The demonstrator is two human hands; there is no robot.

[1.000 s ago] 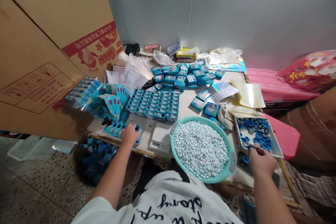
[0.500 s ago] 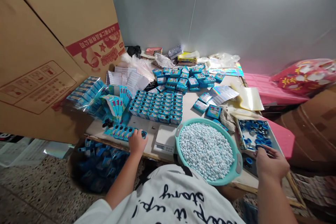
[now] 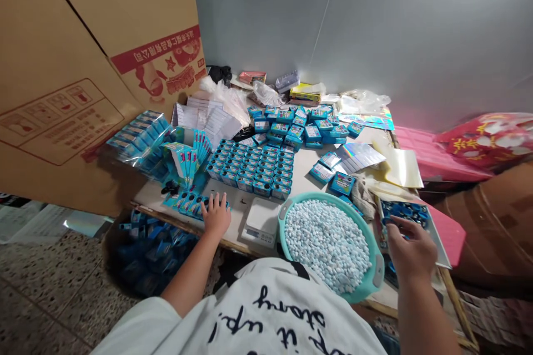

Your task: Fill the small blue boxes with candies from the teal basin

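My left hand (image 3: 216, 215) rests with fingers spread over the right end of a row of small blue boxes (image 3: 189, 203) at the table's front edge. Above a white tray (image 3: 442, 252) of small blue ring-like pieces (image 3: 406, 211) is my right hand (image 3: 412, 247), its thumb and fingers drawn together. Whatever is between those fingertips is too small to make out. Between my hands stand a white scale (image 3: 261, 216) and a turquoise basin (image 3: 377, 260) full of pale blue and white pellets (image 3: 327, 244). A block of upright blue boxes (image 3: 252, 166) is behind the scale.
Loose blue cartons (image 3: 295, 125) lie heaped at the back. Folded card blanks (image 3: 183, 161) and a plastic-wrapped pack (image 3: 139, 136) are at left, by a large cardboard box (image 3: 95, 89). A bin of blue pieces (image 3: 154, 255) stands below the table. A grey cloth (image 3: 363, 197) lies behind the basin.
My right hand has moved up and left across the tray. The fingers of my left hand have spread apart over the box row. The camera view has shifted slightly.
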